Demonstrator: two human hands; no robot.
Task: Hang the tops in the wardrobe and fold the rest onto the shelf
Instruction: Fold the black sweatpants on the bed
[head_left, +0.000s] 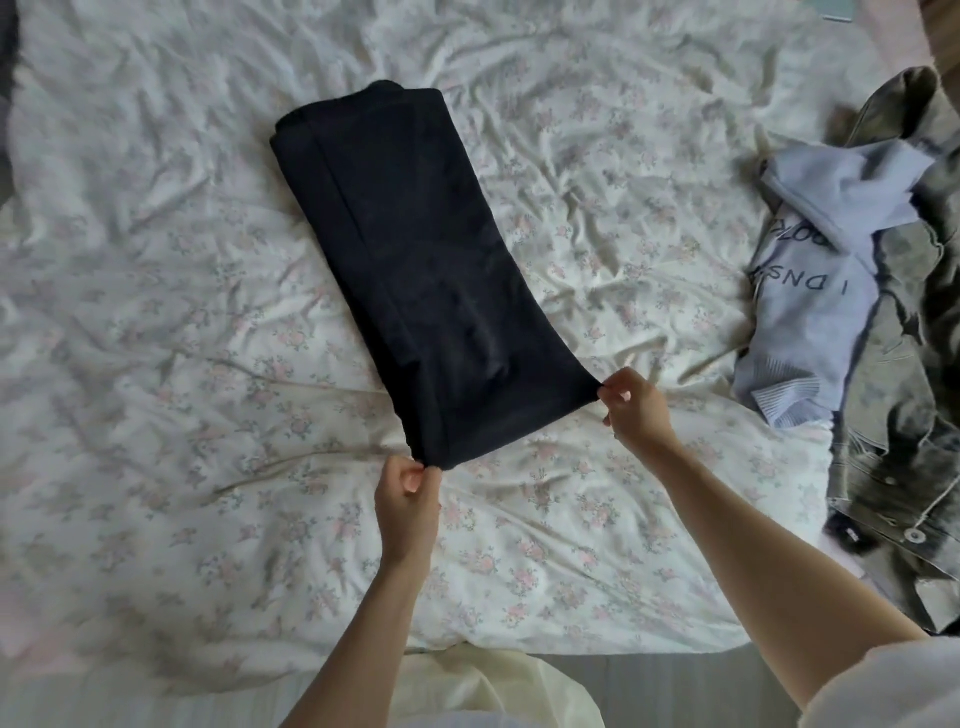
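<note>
A dark navy garment (415, 260), folded into a long narrow strip, lies on the floral bedsheet (156, 364), running from the upper left toward me. My left hand (408, 501) pinches its near left corner. The near right corner is pinched by my right hand (636, 410). The near edge is stretched between the two hands, slightly lifted off the sheet.
A pale blue top with dark lettering (826, 291) lies crumpled at the right of the bed, on a washed grey denim jacket (909, 415). The bed's near edge (623, 660) runs along the bottom. A dark item (6, 78) shows at the far left.
</note>
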